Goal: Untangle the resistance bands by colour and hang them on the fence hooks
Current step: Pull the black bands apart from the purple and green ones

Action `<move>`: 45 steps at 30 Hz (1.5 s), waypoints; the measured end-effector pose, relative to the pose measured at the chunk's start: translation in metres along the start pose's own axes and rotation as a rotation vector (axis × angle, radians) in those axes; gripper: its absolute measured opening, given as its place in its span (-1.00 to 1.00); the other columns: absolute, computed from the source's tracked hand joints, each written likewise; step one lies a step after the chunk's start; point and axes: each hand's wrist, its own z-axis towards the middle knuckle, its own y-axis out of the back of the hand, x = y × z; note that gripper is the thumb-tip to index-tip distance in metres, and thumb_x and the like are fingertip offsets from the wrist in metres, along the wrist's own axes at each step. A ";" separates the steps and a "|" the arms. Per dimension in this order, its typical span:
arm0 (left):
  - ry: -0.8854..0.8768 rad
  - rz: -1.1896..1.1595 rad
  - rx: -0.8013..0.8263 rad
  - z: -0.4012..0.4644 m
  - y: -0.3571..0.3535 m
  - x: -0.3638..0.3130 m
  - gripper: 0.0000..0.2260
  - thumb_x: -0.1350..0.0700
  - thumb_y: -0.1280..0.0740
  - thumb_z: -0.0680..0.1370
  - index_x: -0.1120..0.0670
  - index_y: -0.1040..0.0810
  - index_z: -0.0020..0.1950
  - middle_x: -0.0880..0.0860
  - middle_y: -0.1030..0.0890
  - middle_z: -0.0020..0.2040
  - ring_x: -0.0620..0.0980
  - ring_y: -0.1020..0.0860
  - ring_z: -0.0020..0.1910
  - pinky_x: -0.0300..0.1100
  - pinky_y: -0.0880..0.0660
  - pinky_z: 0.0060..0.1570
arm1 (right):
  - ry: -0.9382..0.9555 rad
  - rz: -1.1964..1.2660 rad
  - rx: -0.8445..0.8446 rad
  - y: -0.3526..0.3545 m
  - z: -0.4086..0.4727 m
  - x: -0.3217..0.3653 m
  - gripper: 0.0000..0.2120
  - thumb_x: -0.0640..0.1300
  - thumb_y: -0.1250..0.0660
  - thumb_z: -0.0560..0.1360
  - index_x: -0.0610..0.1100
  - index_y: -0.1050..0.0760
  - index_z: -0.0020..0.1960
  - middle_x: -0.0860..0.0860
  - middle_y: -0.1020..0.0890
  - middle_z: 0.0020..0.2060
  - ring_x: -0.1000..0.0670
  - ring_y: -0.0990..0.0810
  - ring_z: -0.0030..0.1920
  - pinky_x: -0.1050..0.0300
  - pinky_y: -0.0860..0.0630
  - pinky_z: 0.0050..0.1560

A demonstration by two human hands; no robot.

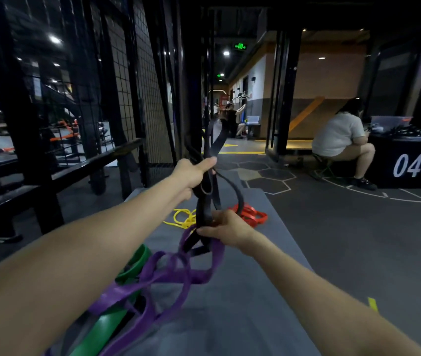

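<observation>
My left hand [191,173] grips the black bands [205,201] high up, lifted above the grey mat [242,304]. Lower down, my right hand [226,228] grips the same black bands where the purple bands [168,276] loop through them. The purple bands hang from that point and trail down to the mat's near left. Green bands [104,327] lie under the purple ones. Yellow bands [182,218] and red bands [251,214] lie on the far end of the mat. The black mesh fence [137,86] stands at the left; its hooks are not visible.
A black rail [81,165] runs along the fence at the left. A seated person [340,140] is at the right beside a black box marked 04 [407,163]. Another person [230,119] stands far down the corridor. Dark floor lies to the mat's right.
</observation>
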 end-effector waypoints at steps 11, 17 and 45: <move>0.027 0.046 -0.117 0.012 0.063 -0.012 -0.80 0.06 -0.40 0.49 0.16 -0.50 -0.23 0.09 -0.54 -0.30 0.05 -0.52 -0.31 -0.04 -0.51 -0.17 | -0.167 -0.518 0.129 0.012 -0.020 -0.074 -0.90 -0.13 -0.38 0.46 -0.11 -0.67 -0.10 0.04 -0.41 -0.44 0.23 -0.32 -0.45 0.32 -0.27 -0.36; -0.015 0.055 -0.098 0.022 0.065 -0.038 -0.70 0.01 -0.39 0.49 0.24 -0.53 0.01 0.08 -0.59 -0.24 0.04 -0.56 -0.28 -0.05 -0.54 -0.08 | -0.367 -0.652 0.398 -0.009 -0.027 -0.084 -0.81 -0.08 -0.30 0.52 -0.03 -0.48 -0.27 0.00 -0.47 -0.21 0.06 -0.39 -0.09 0.19 -0.37 -0.20; 0.097 1.124 0.127 0.147 -0.151 0.247 -0.52 -0.10 -0.45 0.35 0.11 -0.50 0.17 0.16 -0.59 0.17 0.13 -0.54 0.16 -0.06 -0.49 0.06 | -0.383 -0.501 -0.257 0.107 0.055 -0.279 -0.49 0.12 -0.34 0.46 -0.15 -0.45 0.30 -0.09 -0.50 0.28 -0.11 -0.45 0.28 0.01 -0.41 0.26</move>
